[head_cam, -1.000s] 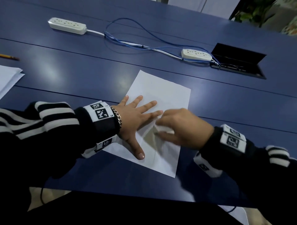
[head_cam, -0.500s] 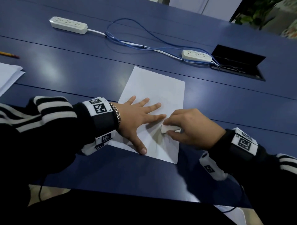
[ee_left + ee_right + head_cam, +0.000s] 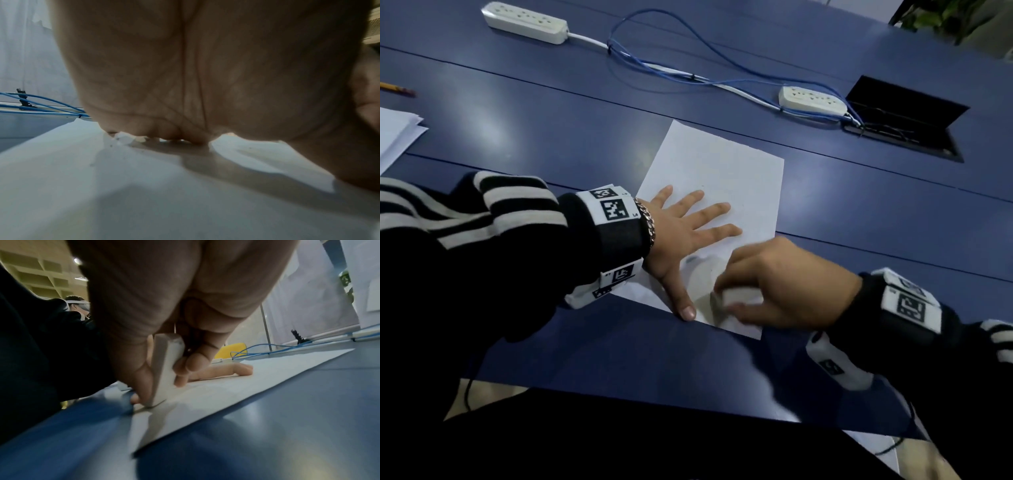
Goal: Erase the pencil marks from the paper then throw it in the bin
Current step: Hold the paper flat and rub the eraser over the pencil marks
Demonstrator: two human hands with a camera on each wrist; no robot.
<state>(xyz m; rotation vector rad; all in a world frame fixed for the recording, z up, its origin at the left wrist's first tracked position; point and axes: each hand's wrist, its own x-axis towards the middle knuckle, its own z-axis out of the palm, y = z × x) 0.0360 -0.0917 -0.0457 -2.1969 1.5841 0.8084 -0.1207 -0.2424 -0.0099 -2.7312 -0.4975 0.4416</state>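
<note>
2 hands share the work: left hand (image 3: 681,233) flat, pinning paper (image 3: 726,178); right hand (image 3: 784,284) pinching eraser (image 3: 164,369), rubbing its near corner.

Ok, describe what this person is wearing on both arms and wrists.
Both arms wear black sleeves with white stripes. The left wrist carries a black band under white blocks printed with black square-code markers, plus a metal chain bracelet beside it. The right wrist has a matching black band with white marker blocks.
</note>
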